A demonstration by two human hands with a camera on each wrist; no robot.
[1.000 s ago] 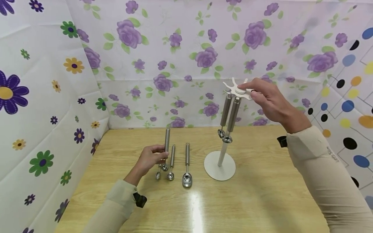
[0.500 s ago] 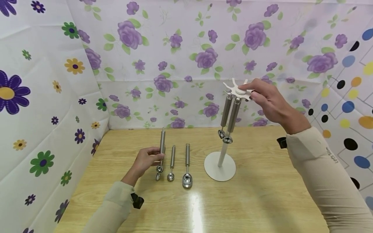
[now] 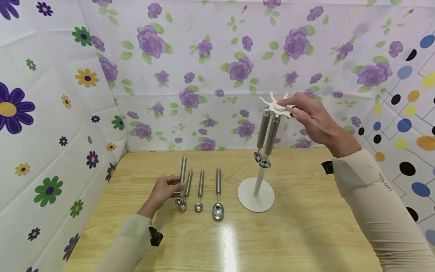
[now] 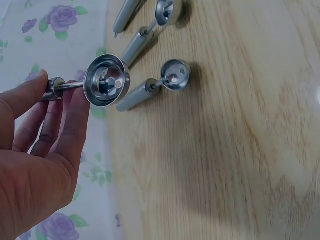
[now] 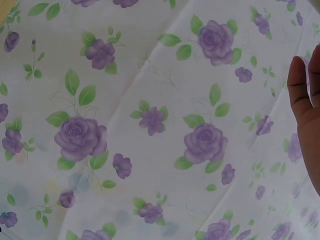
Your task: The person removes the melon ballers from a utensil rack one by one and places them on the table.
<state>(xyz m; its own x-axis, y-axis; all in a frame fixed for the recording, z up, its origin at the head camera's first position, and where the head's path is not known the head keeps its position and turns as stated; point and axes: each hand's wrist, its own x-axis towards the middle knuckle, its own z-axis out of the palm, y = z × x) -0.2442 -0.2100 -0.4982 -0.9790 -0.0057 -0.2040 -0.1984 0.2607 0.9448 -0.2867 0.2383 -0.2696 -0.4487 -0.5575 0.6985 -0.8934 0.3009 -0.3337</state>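
My left hand (image 3: 162, 192) pinches the handle of a steel melon baller (image 3: 182, 170), its round bowl low and the handle tilted up. In the left wrist view this bowl (image 4: 107, 82) faces the camera, while the fingers partly cover the handle. Just right of it lies a smaller melon baller (image 3: 188, 187), then another melon baller (image 3: 200, 189) and an oval-headed scoop (image 3: 218, 194). My right hand (image 3: 314, 119) grips the top of a white utensil stand (image 3: 259, 181), index finger on the hub and thumb at its edge. Two scoops (image 3: 272, 136) hang from its hooks.
A wooden table (image 3: 289, 234) bears the stand's round base (image 3: 246, 196) and the loose tools. Flowered cloth (image 3: 190, 98) stands behind the table, with patterned cloths at both sides. Cloth fills most of the right wrist view.
My left hand has carried the melon baller leftward and lower, uncovering the smaller one beside it. The right hand has stayed on the stand's top.
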